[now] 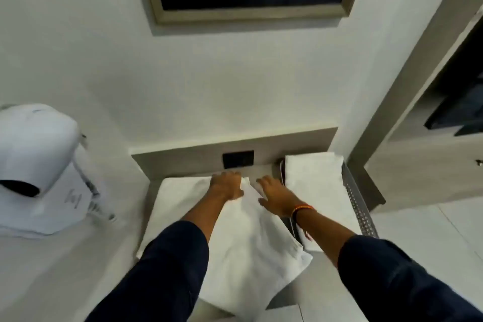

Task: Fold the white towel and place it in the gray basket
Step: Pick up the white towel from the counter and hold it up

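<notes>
Two hands rest on the white towel [243, 243], which lies spread over the tabletop [264, 167] beneath them. The left hand [226, 185] pinches the far edge, fingers closed on cloth; the right hand [271, 195] lies flat, fingers spread, pressing a fold just beside it. To the right of the right hand sits the gray basket [355, 196], already holding a folded towel [312, 172]. The cloth looks soft, light and limp, so it will likely sag unless taken by corners or along a folded edge.
</notes>
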